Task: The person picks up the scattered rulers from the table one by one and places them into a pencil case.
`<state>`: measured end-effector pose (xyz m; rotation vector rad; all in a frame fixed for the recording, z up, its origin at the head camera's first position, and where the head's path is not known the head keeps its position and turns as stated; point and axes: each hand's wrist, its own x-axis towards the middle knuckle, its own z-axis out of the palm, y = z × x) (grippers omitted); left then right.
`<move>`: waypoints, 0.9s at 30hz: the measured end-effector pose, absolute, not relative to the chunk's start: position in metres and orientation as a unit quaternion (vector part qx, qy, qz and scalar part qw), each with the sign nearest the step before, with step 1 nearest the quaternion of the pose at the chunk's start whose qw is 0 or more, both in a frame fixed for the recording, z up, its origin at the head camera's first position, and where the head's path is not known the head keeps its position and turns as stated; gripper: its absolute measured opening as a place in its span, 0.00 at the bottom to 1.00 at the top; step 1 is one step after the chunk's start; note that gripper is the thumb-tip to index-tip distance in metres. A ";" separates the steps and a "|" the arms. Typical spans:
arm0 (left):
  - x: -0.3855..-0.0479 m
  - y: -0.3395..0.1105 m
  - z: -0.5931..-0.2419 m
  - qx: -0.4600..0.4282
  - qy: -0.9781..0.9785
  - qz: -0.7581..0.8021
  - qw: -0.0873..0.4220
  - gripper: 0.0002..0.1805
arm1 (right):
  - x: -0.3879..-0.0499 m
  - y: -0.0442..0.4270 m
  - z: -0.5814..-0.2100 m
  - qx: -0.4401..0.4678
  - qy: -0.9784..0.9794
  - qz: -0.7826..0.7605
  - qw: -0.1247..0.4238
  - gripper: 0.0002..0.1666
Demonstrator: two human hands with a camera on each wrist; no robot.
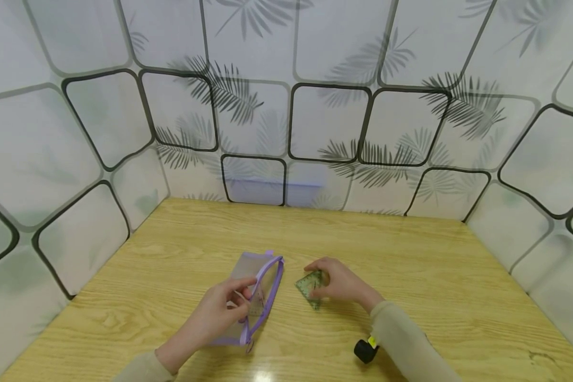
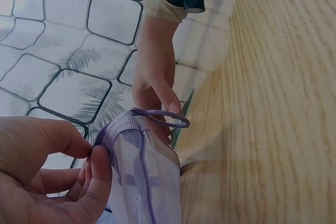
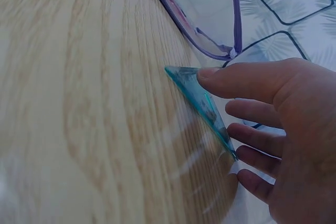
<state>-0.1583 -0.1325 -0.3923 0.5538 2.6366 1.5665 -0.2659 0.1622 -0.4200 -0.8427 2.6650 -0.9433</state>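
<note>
A see-through pouch [image 1: 249,263] with purple zipper edging lies on the table, its mouth spread apart. My left hand [image 1: 218,312] pinches the near side of that mouth between thumb and fingers, as the left wrist view also shows [image 2: 58,166]. Through the pouch I make out a thing with fine markings [image 1: 257,306], too faint to name. To the right of the pouch, my right hand [image 1: 341,281] holds a small green, clear set square [image 1: 306,284] between thumb and fingers. In the right wrist view the set square [image 3: 197,95] stands tilted, close to the tabletop.
The wood-grain table [image 1: 401,254] is enclosed by patterned curtains [image 1: 253,116] at the back and both sides. A black device with a yellow part [image 1: 365,350] sits at the right wrist. A zipper pull loop [image 1: 250,347] hangs at the pouch's near corner.
</note>
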 end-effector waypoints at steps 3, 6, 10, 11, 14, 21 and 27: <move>-0.158 -0.132 -0.392 0.177 0.846 0.502 0.014 0.27 | -0.266 0.164 -0.421 -0.295 0.898 -0.312 0.095 0.32; -0.158 -0.132 -0.392 0.175 0.846 0.503 0.017 0.28 | -0.267 0.165 -0.423 -0.301 0.898 -0.307 0.092 0.32; -0.158 -0.131 -0.391 0.173 0.845 0.505 0.020 0.28 | -0.267 0.166 -0.424 -0.298 0.899 -0.307 0.091 0.32; -0.158 -0.131 -0.390 0.173 0.845 0.506 0.020 0.28 | -0.267 0.167 -0.423 -0.297 0.900 -0.306 0.090 0.32; -0.158 -0.131 -0.390 0.175 0.844 0.506 0.020 0.28 | -0.266 0.167 -0.423 -0.292 0.902 -0.305 0.089 0.32; -0.158 -0.131 -0.389 0.175 0.844 0.507 0.022 0.28 | -0.265 0.168 -0.423 -0.283 0.911 -0.286 0.087 0.34; -0.158 -0.131 -0.389 0.174 0.844 0.508 0.023 0.28 | -0.265 0.169 -0.424 -0.279 0.918 -0.271 0.079 0.32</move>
